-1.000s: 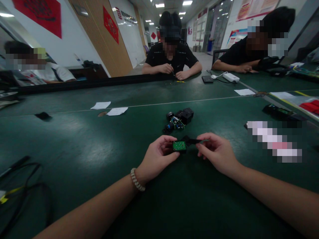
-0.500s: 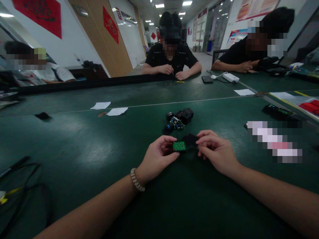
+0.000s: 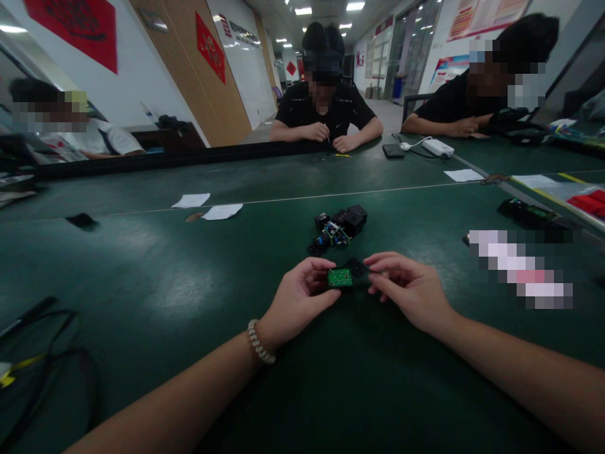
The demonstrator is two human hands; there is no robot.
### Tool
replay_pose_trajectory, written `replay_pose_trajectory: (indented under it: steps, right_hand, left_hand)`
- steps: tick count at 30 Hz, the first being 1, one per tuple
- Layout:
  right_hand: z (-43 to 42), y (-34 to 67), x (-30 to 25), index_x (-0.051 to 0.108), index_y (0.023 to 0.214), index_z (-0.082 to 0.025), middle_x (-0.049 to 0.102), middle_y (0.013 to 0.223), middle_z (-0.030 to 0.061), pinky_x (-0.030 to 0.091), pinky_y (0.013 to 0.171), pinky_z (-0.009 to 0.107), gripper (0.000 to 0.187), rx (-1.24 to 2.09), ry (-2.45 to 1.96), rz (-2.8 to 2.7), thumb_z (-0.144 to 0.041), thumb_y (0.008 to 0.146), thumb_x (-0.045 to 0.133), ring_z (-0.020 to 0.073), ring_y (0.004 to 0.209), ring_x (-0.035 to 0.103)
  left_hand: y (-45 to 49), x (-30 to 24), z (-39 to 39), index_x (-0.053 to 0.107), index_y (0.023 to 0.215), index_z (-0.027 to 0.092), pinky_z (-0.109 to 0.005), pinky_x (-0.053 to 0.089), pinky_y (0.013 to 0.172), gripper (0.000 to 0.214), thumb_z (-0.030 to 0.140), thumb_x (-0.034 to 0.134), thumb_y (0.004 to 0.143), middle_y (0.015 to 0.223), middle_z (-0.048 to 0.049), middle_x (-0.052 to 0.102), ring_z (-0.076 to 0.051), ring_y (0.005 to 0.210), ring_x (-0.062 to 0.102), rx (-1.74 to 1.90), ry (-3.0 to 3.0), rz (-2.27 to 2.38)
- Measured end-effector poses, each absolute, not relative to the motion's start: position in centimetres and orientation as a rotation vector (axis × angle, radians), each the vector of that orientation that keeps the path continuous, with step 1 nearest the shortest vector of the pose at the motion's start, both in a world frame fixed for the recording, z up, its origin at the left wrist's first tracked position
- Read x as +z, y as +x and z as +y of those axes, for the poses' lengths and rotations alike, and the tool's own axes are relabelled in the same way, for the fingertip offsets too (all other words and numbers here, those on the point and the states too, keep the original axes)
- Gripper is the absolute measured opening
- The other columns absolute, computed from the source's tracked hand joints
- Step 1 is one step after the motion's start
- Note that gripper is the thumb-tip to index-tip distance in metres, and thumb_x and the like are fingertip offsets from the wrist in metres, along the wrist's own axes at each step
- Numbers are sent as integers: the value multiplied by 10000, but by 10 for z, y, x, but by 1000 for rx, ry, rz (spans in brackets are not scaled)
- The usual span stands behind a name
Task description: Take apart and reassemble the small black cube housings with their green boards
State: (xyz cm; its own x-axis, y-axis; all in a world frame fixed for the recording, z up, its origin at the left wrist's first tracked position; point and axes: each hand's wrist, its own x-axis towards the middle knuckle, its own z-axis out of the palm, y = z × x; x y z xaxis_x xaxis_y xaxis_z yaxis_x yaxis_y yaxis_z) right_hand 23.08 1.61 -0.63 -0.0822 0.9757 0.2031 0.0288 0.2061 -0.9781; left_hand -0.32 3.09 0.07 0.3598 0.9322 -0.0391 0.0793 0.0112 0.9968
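Observation:
Between thumb and fingers, my left hand (image 3: pixel 302 295) grips a small green circuit board (image 3: pixel 340 277) that appears set in a dark housing. My right hand (image 3: pixel 407 284) pinches a black plastic piece (image 3: pixel 358 267), held close against the board's right end; whether the two touch I cannot tell. Just beyond my hands lies a cluster of black housings (image 3: pixel 354 220) and bare circuit boards (image 3: pixel 336 234) with small blue parts.
White paper slips (image 3: pixel 222 212) lie along the seam of the green table (image 3: pixel 189 366). Black cables (image 3: pixel 47 353) are at the left; a blurred-out pale object (image 3: pixel 520 268) is at the right. A person (image 3: pixel 326 107) sits opposite, with others at both sides.
My right hand has shifted slightly left, and the black piece has turned and come nearer the circuit board. My left hand has stayed in place.

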Motion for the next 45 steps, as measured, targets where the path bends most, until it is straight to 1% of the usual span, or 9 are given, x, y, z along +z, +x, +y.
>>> replay_pose_trajectory:
  steps: [4,8,10,17,23,27,32,36,45]
  right_hand:
    - [16,230,-5,760,886,-179,696,1098,95,610,467,246,133,1044,-1053,-1391,-283,811,795,131,624,732]
    - [17,231,-6,723,945,-183,703,794,35,619,496,258,149,1090,-1085,-1379,-265,829,770,169,652,732]
    - [18,231,-7,698,989,-186,689,744,17,628,513,266,193,1117,-1085,-1353,-268,829,770,180,667,737]
    - [18,230,-7,683,1166,-194,695,929,39,665,578,306,337,1142,-1051,-1302,-323,861,744,170,670,764]
    - [17,232,-7,719,999,-171,751,770,45,664,604,308,195,1118,-1073,-1353,-317,871,736,181,653,767]
    - [17,232,-6,680,974,-177,755,748,41,678,628,310,200,1170,-1071,-1338,-320,859,762,187,673,781]
    - [18,232,-7,642,1150,-196,732,930,47,703,664,346,369,1220,-1026,-1300,-309,835,798,205,751,801]
    - [18,231,-9,629,1220,-198,709,919,38,704,721,363,423,1250,-999,-1298,-304,842,788,211,788,802]
    - [17,231,-9,608,1101,-188,701,972,57,669,608,313,340,1243,-1044,-1316,-379,871,771,183,699,776]
  left_hand:
    - [-3,0,31,624,1167,178,-424,582,974,425,159,797,779,1128,-71,742,-233,1074,724,880,1396,993]
    - [-3,0,31,628,1154,182,-416,583,967,419,162,802,774,1121,-65,743,-229,1067,725,882,1390,992]
    - [-3,0,31,628,1155,182,-414,584,964,421,164,802,772,1118,-64,744,-229,1062,725,880,1386,995]
    - [-2,2,30,626,1146,182,-428,583,971,415,173,798,769,1112,-69,744,-236,1064,723,883,1392,1002]
    - [-2,2,31,629,1154,175,-434,579,975,417,181,799,774,1118,-77,737,-236,1062,719,876,1401,1015]
    - [-3,2,31,628,1171,179,-439,579,978,417,183,799,791,1147,-82,730,-240,1081,713,865,1402,1008]
    - [-4,0,30,625,1172,189,-449,586,968,417,195,803,795,1153,-85,729,-249,1086,714,870,1396,1009]
    - [-4,0,31,623,1162,192,-433,582,970,410,187,800,793,1137,-74,729,-239,1079,711,875,1393,1008]
    - [-2,2,29,594,1132,190,-400,581,927,409,209,817,790,1100,-58,715,-221,1030,703,888,1394,1025]
